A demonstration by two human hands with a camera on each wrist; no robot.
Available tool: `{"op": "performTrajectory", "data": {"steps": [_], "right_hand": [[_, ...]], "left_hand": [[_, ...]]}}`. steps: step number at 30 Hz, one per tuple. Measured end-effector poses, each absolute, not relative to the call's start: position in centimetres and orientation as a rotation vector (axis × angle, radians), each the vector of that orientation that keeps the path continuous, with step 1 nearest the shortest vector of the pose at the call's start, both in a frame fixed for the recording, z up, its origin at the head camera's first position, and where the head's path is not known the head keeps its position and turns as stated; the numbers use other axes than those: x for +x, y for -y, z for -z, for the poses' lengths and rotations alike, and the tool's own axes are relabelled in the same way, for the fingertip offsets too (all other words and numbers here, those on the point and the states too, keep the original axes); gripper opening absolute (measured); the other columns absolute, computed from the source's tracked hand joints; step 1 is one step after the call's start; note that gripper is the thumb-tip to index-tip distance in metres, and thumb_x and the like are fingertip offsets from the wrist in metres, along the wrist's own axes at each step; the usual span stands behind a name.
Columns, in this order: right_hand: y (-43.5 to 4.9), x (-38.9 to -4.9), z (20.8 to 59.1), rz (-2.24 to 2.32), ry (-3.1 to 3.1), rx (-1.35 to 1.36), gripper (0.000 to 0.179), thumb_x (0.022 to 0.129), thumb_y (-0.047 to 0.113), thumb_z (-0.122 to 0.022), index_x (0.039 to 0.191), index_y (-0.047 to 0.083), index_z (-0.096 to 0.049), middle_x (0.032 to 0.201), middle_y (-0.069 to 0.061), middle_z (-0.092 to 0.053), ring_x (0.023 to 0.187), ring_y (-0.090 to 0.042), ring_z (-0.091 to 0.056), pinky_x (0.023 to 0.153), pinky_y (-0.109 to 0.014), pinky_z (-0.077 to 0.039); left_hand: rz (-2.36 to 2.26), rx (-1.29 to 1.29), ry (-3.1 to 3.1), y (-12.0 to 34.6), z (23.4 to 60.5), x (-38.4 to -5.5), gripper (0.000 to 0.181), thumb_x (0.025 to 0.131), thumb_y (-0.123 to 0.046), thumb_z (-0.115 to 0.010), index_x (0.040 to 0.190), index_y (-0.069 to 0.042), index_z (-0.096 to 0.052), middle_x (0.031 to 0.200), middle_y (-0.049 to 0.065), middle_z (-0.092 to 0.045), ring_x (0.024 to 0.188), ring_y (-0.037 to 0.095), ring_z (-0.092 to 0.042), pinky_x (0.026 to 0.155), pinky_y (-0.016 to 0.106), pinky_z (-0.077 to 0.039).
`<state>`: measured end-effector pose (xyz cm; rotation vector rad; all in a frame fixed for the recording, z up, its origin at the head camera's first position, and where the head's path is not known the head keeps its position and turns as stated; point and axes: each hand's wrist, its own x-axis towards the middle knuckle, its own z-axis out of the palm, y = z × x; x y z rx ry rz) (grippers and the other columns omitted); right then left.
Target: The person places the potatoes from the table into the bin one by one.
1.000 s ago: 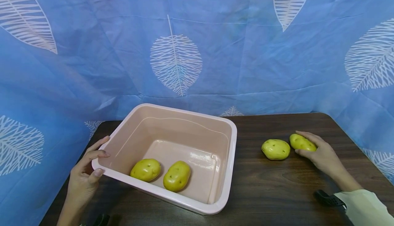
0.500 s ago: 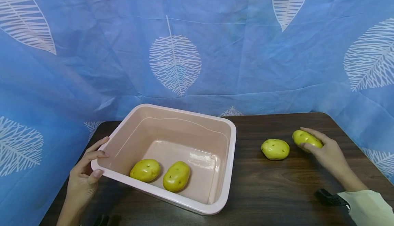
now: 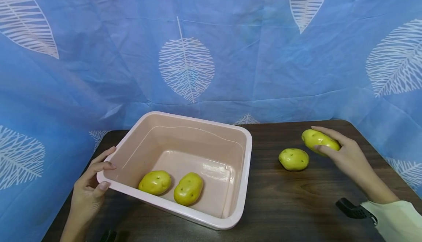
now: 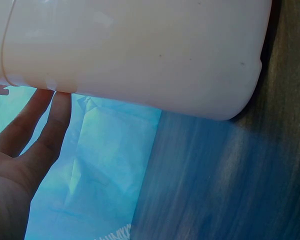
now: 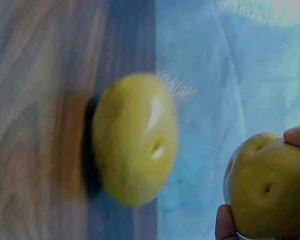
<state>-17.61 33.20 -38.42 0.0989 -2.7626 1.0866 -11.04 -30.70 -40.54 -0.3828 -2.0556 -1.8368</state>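
While the left hand (image 3: 86, 189) grips the pink basin (image 3: 244, 176) at lower left, two potatoes (image 3: 155, 182) lie inside; open table (image 3: 273, 201) separates it from the loose potato (image 3: 294, 159) right of centre. Just up-right of that, the held potato (image 3: 314, 139), long axis slanting down rightward, is pinched in the right hand's (image 3: 351, 157) fingers, the basin well leftward.

Screened-off work spot (room type unclear) | leaf-print cloth (image 3: 230, 62) | wood-grain table (image 3: 283, 205)
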Motion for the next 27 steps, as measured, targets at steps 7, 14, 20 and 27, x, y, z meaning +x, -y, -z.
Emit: {"op": "performTrajectory", "data": {"steps": [7,14,20,27], "right_hand": [[-30.9,-16.8,36.0,-1.148,2.768,0.183,0.059,0.102,0.028,-0.069,0.157,0.030,-0.048,0.151,-0.018,-0.050,0.089,-0.003,-0.053,0.062,-0.028,-0.046],[-29.2,-16.3,34.0,-1.216,2.777,0.276,0.056,0.103,0.028,-0.068,0.156,0.034,-0.049,0.149,0.005,-0.050,0.106,0.003,-0.055,0.072,-0.023,-0.052],[-27.7,-16.1,32.1,-1.361,2.798,0.332,0.054,0.106,0.027,-0.062,0.157,0.034,-0.046,0.153,0.001,-0.047,0.112,-0.002,-0.057,0.077,-0.026,-0.056],[-25.8,-16.2,30.0,-1.671,2.792,0.382,0.054,0.107,0.025,-0.060,0.159,0.032,-0.044,0.158,-0.002,-0.043,0.120,-0.011,-0.059,0.084,-0.029,-0.058]], "left_hand": [[1.839,-0.384,2.054,30.7,40.6,-10.9,0.024,0.100,0.002,-0.065,0.120,0.013,-0.059,0.163,0.011,-0.044,0.140,0.022,-0.043,0.098,0.017,-0.054],[1.837,-0.427,2.010,30.2,40.6,-10.8,0.024,0.099,0.005,-0.064,0.121,0.013,-0.059,0.163,0.012,-0.043,0.140,0.023,-0.044,0.098,0.018,-0.054],[1.842,-0.413,2.020,30.4,40.7,-11.0,0.024,0.100,0.005,-0.063,0.121,0.014,-0.058,0.163,0.012,-0.043,0.140,0.023,-0.044,0.099,0.018,-0.054],[1.824,-0.421,2.042,30.5,40.7,-11.0,0.025,0.100,0.005,-0.063,0.123,0.013,-0.058,0.165,0.010,-0.042,0.141,0.022,-0.044,0.100,0.018,-0.053]]}}
